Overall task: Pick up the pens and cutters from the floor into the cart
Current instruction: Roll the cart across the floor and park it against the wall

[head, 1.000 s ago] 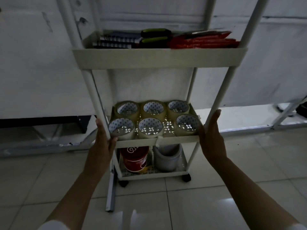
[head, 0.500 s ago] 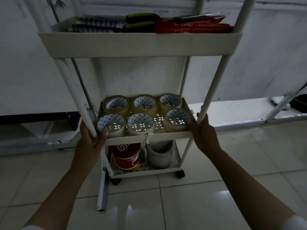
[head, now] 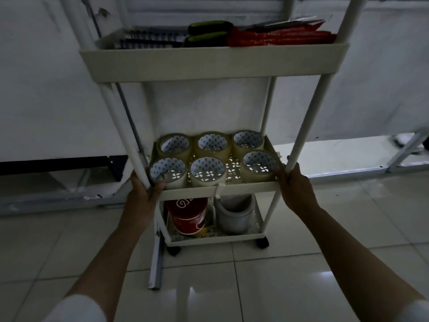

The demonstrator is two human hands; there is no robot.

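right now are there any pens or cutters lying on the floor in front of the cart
No, the floor tiles before the cart show only a metal bar and reflections.

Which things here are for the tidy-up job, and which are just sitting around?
For the job:
- cart
- green-handled cutters in its top tray
- left hand and right hand, gripping the cart's front posts

Just sitting around:
- six tape rolls
- spiral notebooks
- red packets
- red tub
- grey jar

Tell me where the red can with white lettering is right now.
In the head view the red can with white lettering stands on the white cart's bottom shelf, at its left, beside a grey cylindrical container and below the rolls of tape.
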